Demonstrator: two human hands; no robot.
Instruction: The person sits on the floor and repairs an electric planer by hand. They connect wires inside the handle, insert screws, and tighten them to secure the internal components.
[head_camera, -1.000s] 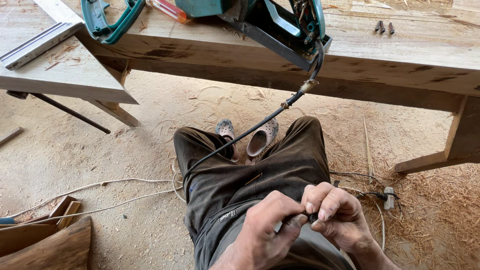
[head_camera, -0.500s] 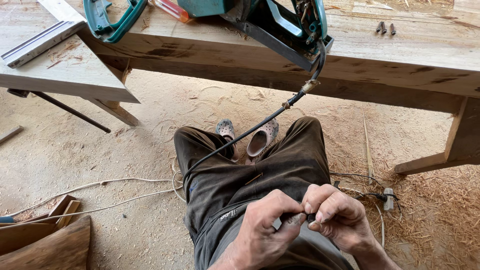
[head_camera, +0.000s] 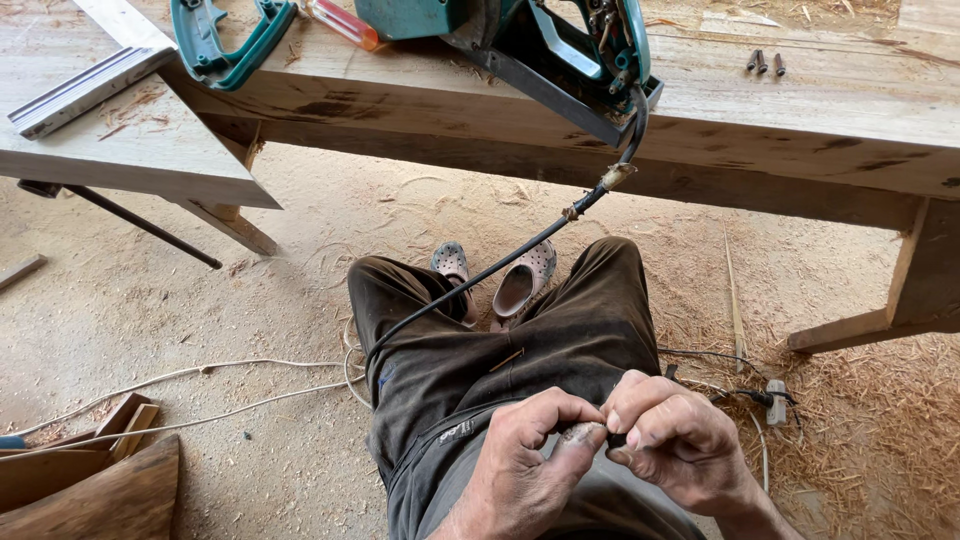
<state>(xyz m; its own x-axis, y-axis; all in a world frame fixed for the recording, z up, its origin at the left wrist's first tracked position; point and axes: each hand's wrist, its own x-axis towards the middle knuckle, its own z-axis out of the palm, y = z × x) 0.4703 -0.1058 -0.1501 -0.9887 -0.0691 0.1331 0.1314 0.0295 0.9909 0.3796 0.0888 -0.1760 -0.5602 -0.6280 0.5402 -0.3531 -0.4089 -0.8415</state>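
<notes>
I sit with dark trousers over my lap. My left hand (head_camera: 525, 465) and my right hand (head_camera: 675, 440) meet above my thighs, fingers pinched together on the end of a black power cable (head_camera: 480, 285). The cable runs from my hands up across my left leg to a teal power saw (head_camera: 560, 40) lying on the wooden bench (head_camera: 800, 120). Two taped patches show on the cable just below the saw. The cable end itself is mostly hidden by my fingers.
A second teal tool handle (head_camera: 225, 40) and an orange-handled tool (head_camera: 340, 22) lie on the bench, with three dark screws (head_camera: 763, 62) further right. A lower wooden table (head_camera: 120, 150) stands left. White cords (head_camera: 200, 385), wood scraps (head_camera: 90, 470), a plug (head_camera: 775, 400) and shavings cover the sandy floor.
My fingers have shifted slightly on the cable end; the hands stay in the same place and the saw has not moved.
</notes>
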